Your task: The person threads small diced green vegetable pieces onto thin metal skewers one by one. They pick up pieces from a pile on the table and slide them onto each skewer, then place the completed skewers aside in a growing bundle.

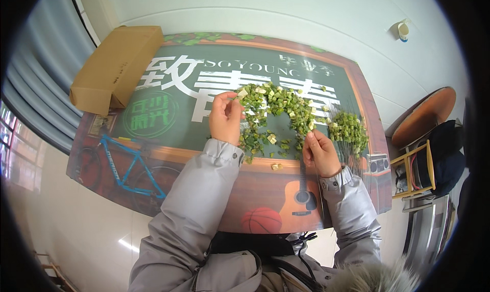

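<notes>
A loose heap of small green and cream pieces [275,105] lies across the middle of the picture-printed table [168,134]. My left hand [224,119] is at the heap's left edge, its fingertips pinched on a small piece [241,94]. My right hand [319,151] rests at the near right of the heap, with fingers closed on a thin strand [308,124] that runs up into the pieces. A second bunch of green pieces [348,130], threaded on several fine strands, lies just right of that hand. Both forearms are in grey padded sleeves.
A long cardboard box [115,67] lies on the table's far left corner. To the right stand a round wooden stool [424,113] and a yellow-framed chair [411,174] holding a dark bag. A small bottle [403,30] sits on the floor beyond. Curtains hang at the left.
</notes>
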The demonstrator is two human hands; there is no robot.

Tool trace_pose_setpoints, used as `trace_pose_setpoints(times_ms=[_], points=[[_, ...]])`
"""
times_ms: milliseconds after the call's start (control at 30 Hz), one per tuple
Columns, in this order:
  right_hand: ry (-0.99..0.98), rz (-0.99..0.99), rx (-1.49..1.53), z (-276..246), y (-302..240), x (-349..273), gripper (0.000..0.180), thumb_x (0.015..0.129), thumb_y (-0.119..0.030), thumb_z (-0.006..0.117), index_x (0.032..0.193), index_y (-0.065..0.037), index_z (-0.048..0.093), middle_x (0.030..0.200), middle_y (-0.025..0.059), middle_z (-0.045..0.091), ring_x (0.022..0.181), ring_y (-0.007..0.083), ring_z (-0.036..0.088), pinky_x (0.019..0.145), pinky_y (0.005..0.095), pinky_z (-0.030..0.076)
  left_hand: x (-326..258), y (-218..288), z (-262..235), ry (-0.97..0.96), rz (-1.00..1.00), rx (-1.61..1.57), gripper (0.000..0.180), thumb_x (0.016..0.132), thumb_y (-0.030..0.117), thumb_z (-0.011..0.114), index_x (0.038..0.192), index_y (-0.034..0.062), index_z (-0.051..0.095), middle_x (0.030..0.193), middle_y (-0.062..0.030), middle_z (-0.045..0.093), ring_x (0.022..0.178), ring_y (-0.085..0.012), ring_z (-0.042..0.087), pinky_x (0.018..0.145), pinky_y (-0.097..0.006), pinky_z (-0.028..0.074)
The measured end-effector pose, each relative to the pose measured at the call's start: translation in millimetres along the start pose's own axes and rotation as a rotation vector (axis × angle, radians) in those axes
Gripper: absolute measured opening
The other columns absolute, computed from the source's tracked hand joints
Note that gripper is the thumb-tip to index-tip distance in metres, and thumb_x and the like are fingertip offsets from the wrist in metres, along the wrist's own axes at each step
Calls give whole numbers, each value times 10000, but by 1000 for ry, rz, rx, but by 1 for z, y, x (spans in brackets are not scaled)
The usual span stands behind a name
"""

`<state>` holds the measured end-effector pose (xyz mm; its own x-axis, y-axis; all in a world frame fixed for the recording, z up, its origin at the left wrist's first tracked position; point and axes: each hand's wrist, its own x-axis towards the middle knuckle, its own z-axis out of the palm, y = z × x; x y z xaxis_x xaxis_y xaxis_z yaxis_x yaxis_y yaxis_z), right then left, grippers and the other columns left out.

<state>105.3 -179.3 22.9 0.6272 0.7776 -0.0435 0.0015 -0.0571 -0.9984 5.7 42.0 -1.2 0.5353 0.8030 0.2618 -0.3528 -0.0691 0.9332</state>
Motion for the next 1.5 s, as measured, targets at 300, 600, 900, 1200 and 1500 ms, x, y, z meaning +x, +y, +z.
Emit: trace_pose_setpoints(times_ms=[300,600,900,1200,1500], points=[[103,-120,74,-11,16,5,168,956,-203,443,907,-51,497,545,-53,370,451,33,303,415,191,238,-2,0,4,-198,253,674,166,824,94,607,977,49,557,835,-51,595,772,-157,561,641,-276,437],[132,-120,37,-14,20,6,188,944,-198,465,851,-41,508,530,-53,392,426,19,313,390,183,233,20,-14,45,-320,570,1221,104,730,110,665,829,100,634,880,-59,569,899,-283,516,792,-390,423],[130,-120,40,-15,22,4,196,927,-182,483,818,-28,536,591,-71,425,528,4,325,467,189,257,34,-33,58,-420,565,1386,83,713,98,667,793,94,649,847,-75,564,897,-291,521,812,-402,423],[32,-101,3,-14,24,1,198,925,-192,498,819,-30,543,618,-54,443,552,14,357,485,200,294,-11,-2,34,-370,-356,42,163,861,101,597,1001,19,584,973,-57,598,854,-121,554,752,-223,455],[-171,-185,-183,8,24,-12,120,902,-139,539,865,-27,560,616,-54,417,558,23,350,489,207,304,-28,0,19,-226,-662,-713,140,906,139,539,996,37,570,969,-58,562,858,-116,515,744,-229,450]])
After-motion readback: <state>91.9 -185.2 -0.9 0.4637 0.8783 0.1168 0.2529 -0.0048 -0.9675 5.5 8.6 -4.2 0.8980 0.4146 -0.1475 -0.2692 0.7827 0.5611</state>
